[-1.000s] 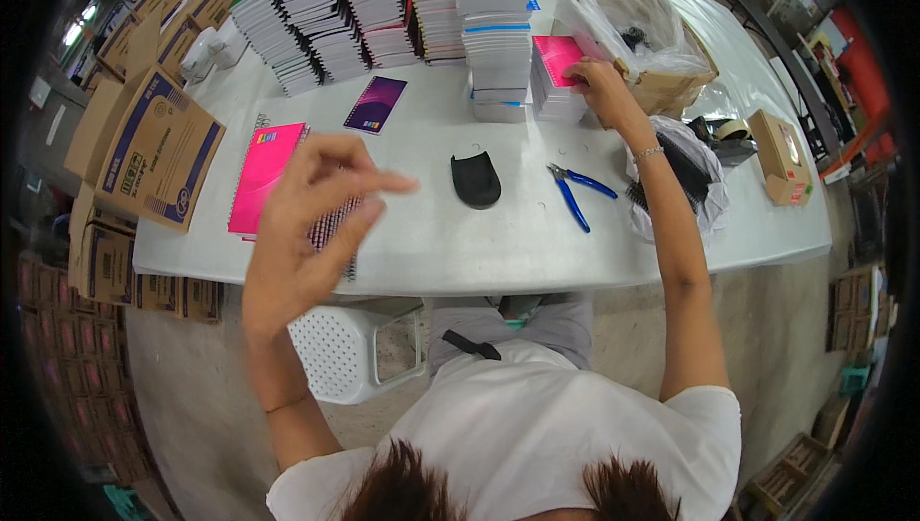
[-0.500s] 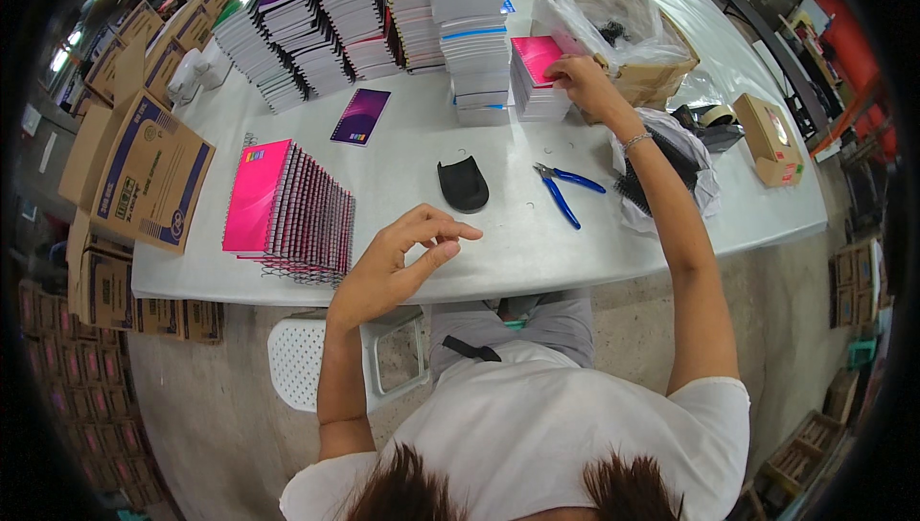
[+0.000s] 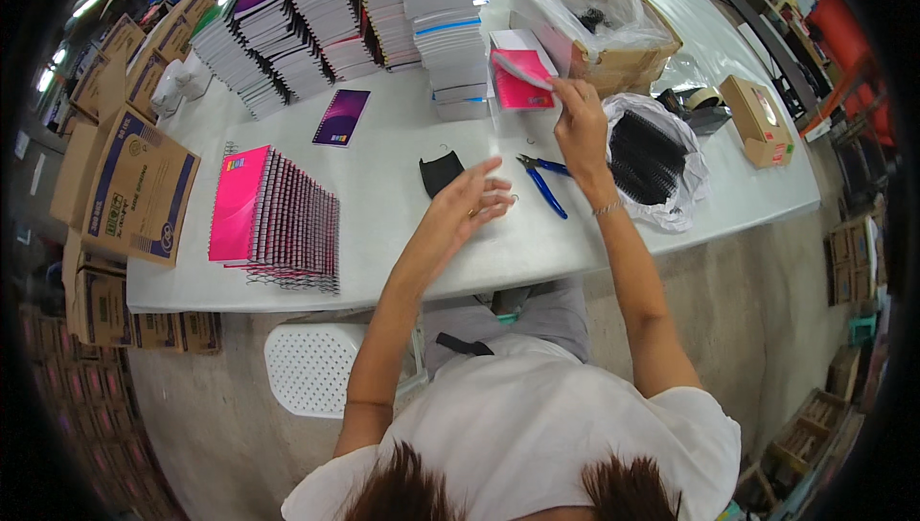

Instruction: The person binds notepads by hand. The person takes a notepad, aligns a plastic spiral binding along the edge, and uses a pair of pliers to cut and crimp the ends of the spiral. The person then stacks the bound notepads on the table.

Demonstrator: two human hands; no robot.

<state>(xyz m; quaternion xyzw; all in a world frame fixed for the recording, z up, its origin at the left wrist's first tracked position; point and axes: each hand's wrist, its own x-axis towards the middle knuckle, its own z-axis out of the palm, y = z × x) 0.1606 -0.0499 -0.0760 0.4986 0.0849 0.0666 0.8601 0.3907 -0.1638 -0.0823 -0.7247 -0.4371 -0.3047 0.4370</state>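
My right hand [image 3: 582, 128] pinches the right edge of a pink-covered notebook [image 3: 522, 90], lifted off the white stack [image 3: 520, 39] behind it. Its far edge is bent and pale. My left hand [image 3: 468, 200] hovers over the table with its fingers apart, holding nothing and slightly blurred. Partly behind it lies a black curved pad [image 3: 441, 173]. Blue-handled cutting pliers [image 3: 544, 185] rest between my two hands. Close to my right wrist, black binding coils [image 3: 647, 159] fill a white plastic bag [image 3: 692, 197].
Pink spiral notebooks [image 3: 240, 200] are piled at the left, near a purple notebook [image 3: 341, 118]. Tall notebook stacks [image 3: 443, 42] line the back. A plastic-lined carton [image 3: 623, 70] stands behind my right hand; a tape dispenser [image 3: 704, 114] and small box [image 3: 757, 123] sit farther right.
My right hand has drawn the pink notebook off the stack and toward me. My left hand has moved right and up, its fingers spreading, and now partly covers the black pad.
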